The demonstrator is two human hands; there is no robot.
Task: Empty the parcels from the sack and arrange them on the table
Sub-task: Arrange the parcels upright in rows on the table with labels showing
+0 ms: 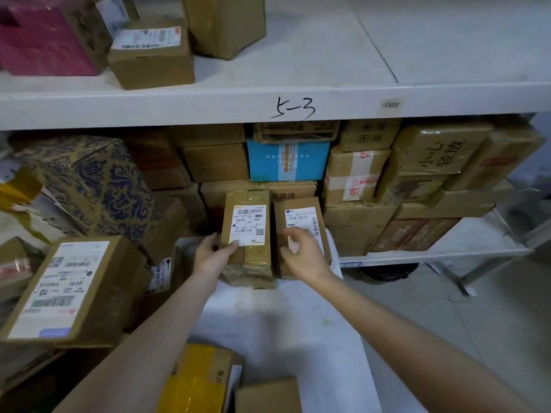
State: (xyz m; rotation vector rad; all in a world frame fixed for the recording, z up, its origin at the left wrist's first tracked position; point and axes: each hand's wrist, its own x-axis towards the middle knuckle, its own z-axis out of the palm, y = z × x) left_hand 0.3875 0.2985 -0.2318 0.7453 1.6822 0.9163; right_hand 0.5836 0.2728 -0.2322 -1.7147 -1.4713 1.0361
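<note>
L hand [213,254] gripped a parcel [249,234] by its left edge, thumb on the label. Parcel was brown, glossy w/ tape, white barcode label facing the camera. It sat at the far end of the table [283,323], long axis near-to-far. Just right was a plain box [301,214], same way. R hand [301,254] had fingers bent on its label; blurred, grip unclear. Behind, the shelf [208,105] was packed w/ cartons.
</note>
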